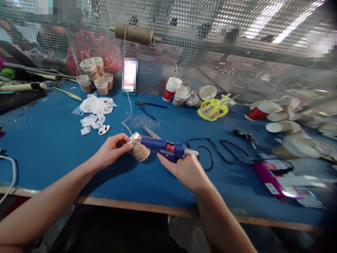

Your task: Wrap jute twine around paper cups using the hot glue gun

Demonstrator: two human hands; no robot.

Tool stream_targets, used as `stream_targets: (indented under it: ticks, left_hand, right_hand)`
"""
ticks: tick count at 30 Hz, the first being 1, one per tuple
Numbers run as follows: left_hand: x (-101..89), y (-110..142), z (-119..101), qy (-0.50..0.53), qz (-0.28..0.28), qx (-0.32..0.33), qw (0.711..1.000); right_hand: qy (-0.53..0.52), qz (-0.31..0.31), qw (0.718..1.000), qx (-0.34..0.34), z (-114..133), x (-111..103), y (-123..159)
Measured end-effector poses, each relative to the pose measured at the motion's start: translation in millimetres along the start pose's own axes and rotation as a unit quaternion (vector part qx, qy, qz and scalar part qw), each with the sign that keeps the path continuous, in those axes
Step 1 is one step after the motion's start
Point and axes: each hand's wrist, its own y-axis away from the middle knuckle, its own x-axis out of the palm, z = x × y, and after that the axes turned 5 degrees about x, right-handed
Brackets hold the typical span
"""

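My left hand (pixel 112 149) is closed on a paper cup (pixel 139 149) that lies on its side, its lower part wrapped in brown twine. My right hand (pixel 184 169) grips a blue hot glue gun (pixel 164 148), with the nozzle pointing left at the cup's bare white rim. A strand of twine (pixel 129 105) runs from the cup up to a twine spool (pixel 134 33) hung on the mesh wall. Both hands are over the blue table (pixel 52 140), near its front edge.
Several finished twine cups (pixel 94 75) stand at the back left, with white lace scraps (pixel 96 105) in front of them. Plain cups (pixel 184 93), a yellow frame (pixel 212 109), pliers (pixel 149 107), scissors (pixel 247 136) and a black cord (pixel 210 154) lie to the right.
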Motion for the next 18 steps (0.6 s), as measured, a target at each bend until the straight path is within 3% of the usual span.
stream_targets:
  ticks: [18]
  left_hand:
    - [-1.0, 0.5, 0.6, -0.003, 0.017, 0.012, 1.0]
  right_hand:
    - [0.007, 0.006, 1.0, -0.004, -1.2, 0.8, 0.2]
